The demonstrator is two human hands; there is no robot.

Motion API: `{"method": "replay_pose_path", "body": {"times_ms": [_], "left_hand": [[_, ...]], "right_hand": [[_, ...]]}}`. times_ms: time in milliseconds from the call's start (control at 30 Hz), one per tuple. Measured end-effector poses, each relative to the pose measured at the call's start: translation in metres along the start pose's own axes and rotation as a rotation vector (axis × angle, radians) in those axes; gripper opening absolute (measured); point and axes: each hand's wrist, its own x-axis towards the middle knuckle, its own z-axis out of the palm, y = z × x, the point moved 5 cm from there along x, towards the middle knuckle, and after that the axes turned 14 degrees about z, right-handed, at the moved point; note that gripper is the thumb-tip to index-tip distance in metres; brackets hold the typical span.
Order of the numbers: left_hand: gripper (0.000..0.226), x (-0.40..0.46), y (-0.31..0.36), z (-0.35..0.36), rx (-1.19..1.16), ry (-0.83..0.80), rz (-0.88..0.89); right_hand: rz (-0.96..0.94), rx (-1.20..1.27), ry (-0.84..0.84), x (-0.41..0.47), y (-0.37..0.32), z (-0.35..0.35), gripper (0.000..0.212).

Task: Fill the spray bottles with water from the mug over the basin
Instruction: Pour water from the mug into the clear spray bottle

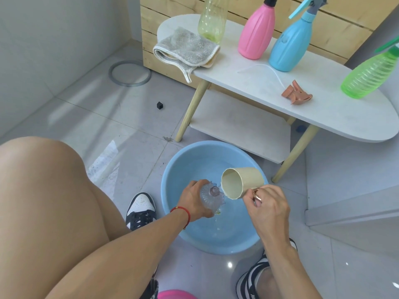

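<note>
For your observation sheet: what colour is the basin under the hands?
Light blue; the basin shows clearly in the head view.

Both arms are bare to the frame's lower edge, with no sleeves showing. A thin red cord bracelet (183, 214) circles the left wrist, lower centre. The thigh at left is bare too. The feet wear black-and-white lace-up sneakers: the left sneaker (141, 209) at lower centre has black laces, the right sneaker (251, 279) sits at bottom right.

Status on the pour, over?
Left hand grips clear ribbed bottle. Right hand tips cream mug at its neck, over blue basin. Nothing obstructing.
</note>
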Motion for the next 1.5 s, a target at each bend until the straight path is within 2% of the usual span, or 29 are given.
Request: {"method": "replay_pose_path", "body": {"times_ms": [200, 433, 1000, 1367, 1433, 1500], "left_hand": [[0.097, 0.000, 0.000, 0.002, 0.023, -0.034, 0.002], [0.098, -0.001, -0.003, 0.005, 0.030, -0.045, -0.001], [0.099, -0.003, -0.002, 0.009, 0.086, -0.098, -0.010], [0.098, -0.001, -0.009, 0.011, 0.108, -0.122, -0.034], [0.099, -0.001, -0.011, 0.012, 0.111, -0.124, -0.044], [0.100, -0.001, -0.013, 0.012, 0.109, -0.122, -0.050]], "right_hand": [[-0.054, -0.060, 0.006, 0.000, 0.000, -0.002, 0.040], [-0.114, -0.145, 0.019, -0.001, 0.003, -0.003, 0.033], [-0.229, -0.163, 0.115, -0.002, 0.001, -0.010, 0.035], [-0.296, -0.197, 0.085, -0.009, 0.000, -0.001, 0.029], [-0.250, -0.172, 0.051, -0.010, 0.006, 0.003, 0.031], [-0.092, -0.154, -0.021, -0.010, 0.019, 0.010, 0.032]]}}
